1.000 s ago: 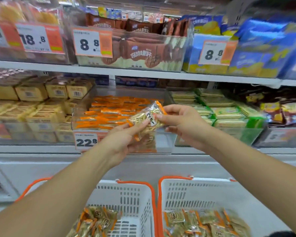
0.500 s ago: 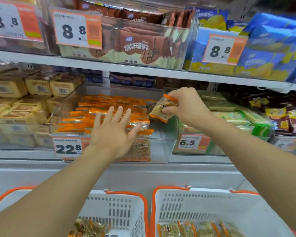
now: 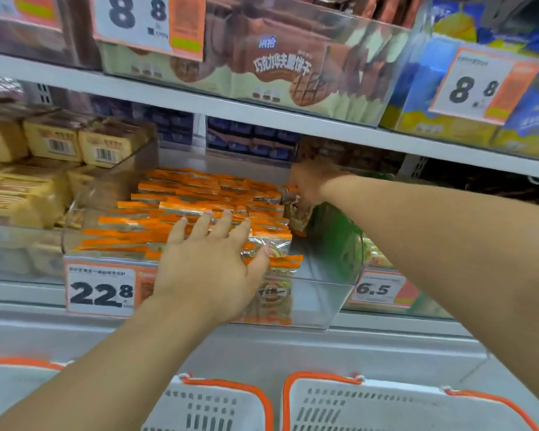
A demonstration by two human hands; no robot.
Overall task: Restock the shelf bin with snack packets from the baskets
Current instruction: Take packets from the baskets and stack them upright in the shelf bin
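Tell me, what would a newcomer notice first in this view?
Probably the clear shelf bin at centre, packed with orange-edged snack packets, the left hand spread flat on them. At the bin's right rear, the right hand grips one packet; bold price tag 22.8 hangs in front.

The shelf bin (image 3: 321, 301) stands at centre, packets (image 3: 181, 213) inside. At 6 o'clock below are two baskets (image 3: 386, 409). At 12 o'clock, on the upper shelf (image 3: 262, 112), another bin (image 3: 293, 73).

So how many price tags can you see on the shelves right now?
5. On the upper shelf: a cut-off tag far left, an 8.8 tag centre-left, another 8.8 tag right. Below: the 22.8 tag and 6.5 tag. Others may be hidden.
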